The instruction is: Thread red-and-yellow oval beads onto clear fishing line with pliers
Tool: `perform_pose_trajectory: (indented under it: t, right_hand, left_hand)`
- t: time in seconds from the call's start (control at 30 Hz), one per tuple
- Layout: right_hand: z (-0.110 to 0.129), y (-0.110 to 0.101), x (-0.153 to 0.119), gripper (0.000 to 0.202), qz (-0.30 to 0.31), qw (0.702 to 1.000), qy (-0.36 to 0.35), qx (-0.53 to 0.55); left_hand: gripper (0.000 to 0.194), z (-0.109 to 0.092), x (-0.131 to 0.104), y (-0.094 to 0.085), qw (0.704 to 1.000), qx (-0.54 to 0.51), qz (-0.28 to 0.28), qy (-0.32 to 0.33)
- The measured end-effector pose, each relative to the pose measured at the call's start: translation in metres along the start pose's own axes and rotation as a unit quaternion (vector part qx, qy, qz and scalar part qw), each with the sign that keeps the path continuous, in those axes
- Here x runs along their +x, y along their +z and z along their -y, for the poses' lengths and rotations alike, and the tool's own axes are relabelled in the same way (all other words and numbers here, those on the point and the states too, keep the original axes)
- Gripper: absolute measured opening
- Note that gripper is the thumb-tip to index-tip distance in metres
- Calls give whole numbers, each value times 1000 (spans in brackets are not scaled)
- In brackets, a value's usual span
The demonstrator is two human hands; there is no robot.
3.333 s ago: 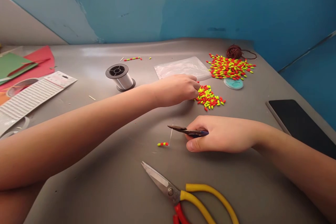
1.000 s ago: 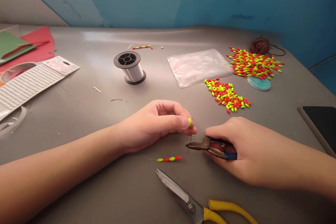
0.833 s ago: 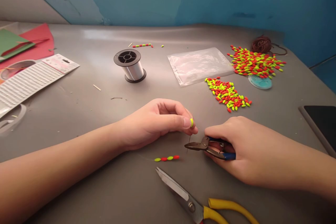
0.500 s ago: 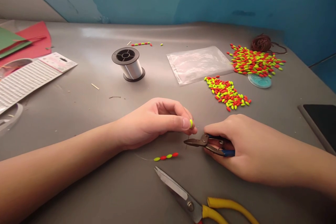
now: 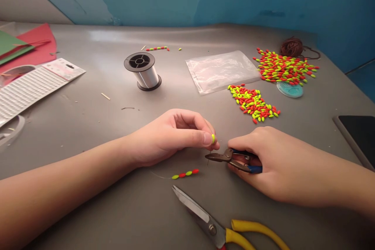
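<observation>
Between thumb and fingers, my left hand (image 5: 181,134) pinches a yellow-green oval bead (image 5: 213,138). A thin dark wire end (image 5: 208,161) sticks out below the bead. My right hand (image 5: 272,164) is wrapped round blue-handled pliers (image 5: 227,156), whose closed jaws meet the wire just under my left fingertips. Under my left wrist, a clear line leads to a short string of yellow-green and red beads (image 5: 185,174) lying on the table. Scissors with yellow handles (image 5: 205,218) lie nearest to me, below the bead string.
A spool of clear line (image 5: 146,76) stands behind my left hand. Two heaps of loose beads (image 5: 254,103) lie beyond my right hand, near a clear plastic bag (image 5: 222,71), a teal disc (image 5: 290,90) and brown cord (image 5: 291,48). A phone-like dark slab (image 5: 357,136) lies far right.
Almost nothing differs. Both hands, the bead and the pliers hold the same place; the whole view has shifted very slightly.
</observation>
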State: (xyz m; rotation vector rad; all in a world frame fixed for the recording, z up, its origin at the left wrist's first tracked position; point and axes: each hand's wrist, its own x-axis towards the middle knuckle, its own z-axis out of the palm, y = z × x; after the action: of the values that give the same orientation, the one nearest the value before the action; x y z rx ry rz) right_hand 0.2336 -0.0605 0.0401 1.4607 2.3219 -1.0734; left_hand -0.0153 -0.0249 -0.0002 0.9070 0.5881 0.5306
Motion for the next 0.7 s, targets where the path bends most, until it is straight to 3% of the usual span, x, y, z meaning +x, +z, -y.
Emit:
perform_pose_trajectory:
  t: [0.37,0.7]
  right_hand:
    - [1,-2,-2,36,10,1000,11,24]
    - [0,0,-2,35,-5,999,2,33]
  left_hand:
    - [17,-6,-3,2,994,108,-8,-2]
    - [14,-6,-2,2,995,96,4,-12]
